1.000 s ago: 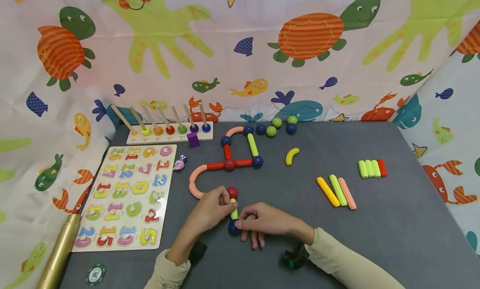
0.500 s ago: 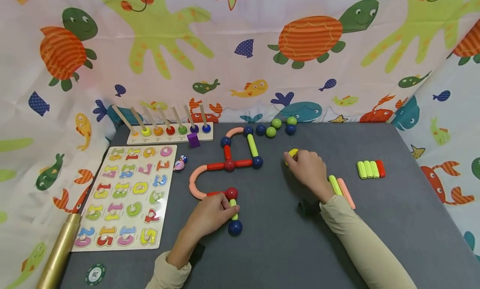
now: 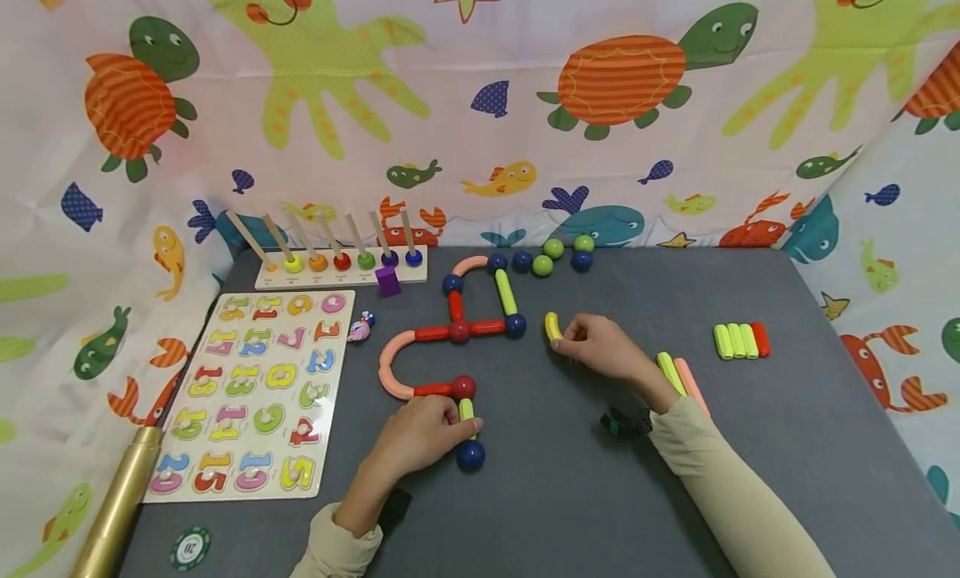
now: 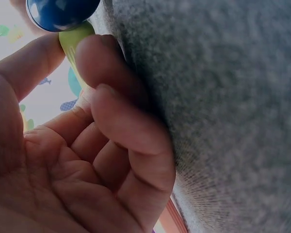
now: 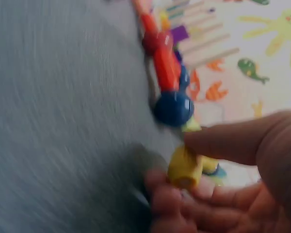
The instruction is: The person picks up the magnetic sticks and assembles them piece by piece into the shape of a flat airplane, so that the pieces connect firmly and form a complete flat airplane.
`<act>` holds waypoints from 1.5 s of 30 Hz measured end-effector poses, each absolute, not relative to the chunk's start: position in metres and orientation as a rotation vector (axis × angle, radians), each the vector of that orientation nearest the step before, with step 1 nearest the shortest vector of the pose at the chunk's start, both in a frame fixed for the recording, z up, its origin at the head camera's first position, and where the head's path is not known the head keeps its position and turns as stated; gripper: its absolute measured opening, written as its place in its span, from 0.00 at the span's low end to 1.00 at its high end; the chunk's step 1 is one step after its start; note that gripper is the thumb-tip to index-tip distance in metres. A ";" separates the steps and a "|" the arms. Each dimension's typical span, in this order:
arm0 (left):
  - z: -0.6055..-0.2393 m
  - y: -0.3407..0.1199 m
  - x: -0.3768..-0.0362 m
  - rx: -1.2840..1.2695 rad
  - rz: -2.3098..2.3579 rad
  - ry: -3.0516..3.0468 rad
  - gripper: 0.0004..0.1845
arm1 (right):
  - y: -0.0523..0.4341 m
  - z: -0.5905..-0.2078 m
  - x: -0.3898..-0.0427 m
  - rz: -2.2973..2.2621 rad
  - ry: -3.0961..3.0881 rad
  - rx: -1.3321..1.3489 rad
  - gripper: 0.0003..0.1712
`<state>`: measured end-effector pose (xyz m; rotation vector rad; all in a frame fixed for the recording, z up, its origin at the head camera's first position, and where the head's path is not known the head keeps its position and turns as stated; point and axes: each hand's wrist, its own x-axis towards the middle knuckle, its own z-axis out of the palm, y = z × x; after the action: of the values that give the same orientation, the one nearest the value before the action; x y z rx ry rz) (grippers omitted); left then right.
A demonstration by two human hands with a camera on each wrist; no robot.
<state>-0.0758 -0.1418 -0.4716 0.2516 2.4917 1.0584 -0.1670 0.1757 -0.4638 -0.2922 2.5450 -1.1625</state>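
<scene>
My left hand (image 3: 418,434) pinches a short light green rod (image 3: 467,409) that runs between a red ball (image 3: 464,387) and a dark blue ball (image 3: 470,455). The left wrist view shows thumb and fingertips on that green rod, close under the blue ball (image 4: 63,12). A chain of red rods and pink curved rods (image 3: 388,363) joins the red ball to a loop of rods and balls behind. Right of this loop, my right hand (image 3: 603,344) holds a yellow curved rod (image 3: 552,321) between thumb and fingers. The right wrist view looks onto one end of the yellow rod (image 5: 184,171).
Green and blue balls (image 3: 542,265) stand at the back. A light green rod (image 3: 669,369) and a pink rod lie partly behind the right forearm; short rods (image 3: 738,342) lie farther right. A number board (image 3: 251,394), peg rack (image 3: 345,278) and purple block (image 3: 387,281) occupy the left.
My right hand left the dark blue ball, reached to the yellow curved rod, took it and brought it leftward, turned. My left hand stays at the green rod, moved only slightly.
</scene>
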 end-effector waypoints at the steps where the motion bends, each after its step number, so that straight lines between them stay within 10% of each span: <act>1: -0.472 -0.142 -0.076 0.254 1.057 2.492 0.22 | 0.175 -0.464 -0.163 -1.200 2.480 -0.325 0.12; 21: -0.503 -0.155 -0.085 0.283 1.218 2.355 0.21 | 0.128 -0.469 -0.100 -1.071 1.788 -0.943 0.09; 45: -0.453 -0.134 -0.065 0.360 0.903 2.752 0.14 | 0.210 -0.444 -0.110 -0.852 2.799 -0.712 0.05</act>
<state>-0.0648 -0.1340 -0.4534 0.3601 2.7518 0.9031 -0.1096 0.2098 -0.4444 -0.7116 2.7989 -0.8518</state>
